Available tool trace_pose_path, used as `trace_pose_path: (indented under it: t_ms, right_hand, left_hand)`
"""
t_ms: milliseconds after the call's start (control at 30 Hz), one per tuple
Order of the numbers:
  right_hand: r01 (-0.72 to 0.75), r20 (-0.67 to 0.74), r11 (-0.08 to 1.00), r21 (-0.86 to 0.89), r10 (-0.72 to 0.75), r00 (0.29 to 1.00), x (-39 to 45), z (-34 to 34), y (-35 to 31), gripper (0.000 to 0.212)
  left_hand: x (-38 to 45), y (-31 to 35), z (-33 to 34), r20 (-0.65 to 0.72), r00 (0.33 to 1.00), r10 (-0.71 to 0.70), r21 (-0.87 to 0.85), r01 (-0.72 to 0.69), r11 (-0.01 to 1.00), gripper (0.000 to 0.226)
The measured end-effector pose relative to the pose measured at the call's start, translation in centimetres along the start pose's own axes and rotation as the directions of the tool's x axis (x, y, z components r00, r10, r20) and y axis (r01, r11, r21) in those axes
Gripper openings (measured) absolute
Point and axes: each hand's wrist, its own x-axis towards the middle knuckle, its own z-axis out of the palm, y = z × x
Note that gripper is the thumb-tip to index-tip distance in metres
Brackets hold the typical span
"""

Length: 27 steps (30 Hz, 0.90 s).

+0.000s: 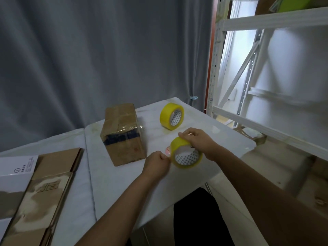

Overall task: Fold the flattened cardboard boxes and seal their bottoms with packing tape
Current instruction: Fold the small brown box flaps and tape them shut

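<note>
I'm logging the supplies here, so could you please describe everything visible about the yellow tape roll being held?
The yellow packing tape roll in hand is translucent yellow film wound on a white cardboard core printed with small dark marks. It stands on edge, its opening facing the camera, on the white table cover. The right hand grips its top; the left hand pinches at its left edge, apparently the tape end.
</note>
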Motion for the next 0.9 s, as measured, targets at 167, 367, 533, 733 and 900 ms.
trace_pose_path:
  t_ms: [167, 367, 533, 733, 900]
  right_hand:
    - [0.143, 0.131, 0.928, -0.344, -0.103, 0.986, 0.3, 1.2, -2.1, 0.032]
    - [0.255, 0.238, 0.788, -0.56, -0.141, 0.961, 0.3, 1.9, -3.3, 0.027]
    - [0.215, 0.208, 0.785, -0.581, -0.113, 0.972, 0.3, 1.7, -3.0, 0.03]
    - [0.193, 0.161, 0.81, -0.554, -0.123, 0.979, 0.4, 1.9, -3.2, 0.036]
    - [0.243, 0.068, 0.948, -0.204, -0.233, 0.97, 0.7, 3.2, -5.7, 0.034]
  left_hand:
    - [-0.9, -0.6, 0.4, -0.026, 0.999, -0.022, 0.358, 0.03, 0.933, 0.022]
    - [-1.0, -1.5, 0.3, -0.055, 0.998, -0.024, 0.44, 0.046, 0.897, 0.023]
    - [-1.1, -1.9, 0.0, -0.09, 0.993, 0.074, 0.307, -0.043, 0.951, 0.045]
    - [-2.0, -1.3, -2.3, 0.019, 0.979, 0.203, 0.227, -0.202, 0.953, 0.025]
    - [-3.8, 1.4, -7.6, -0.002, 0.893, 0.451, 0.096, -0.449, 0.889, 0.011]
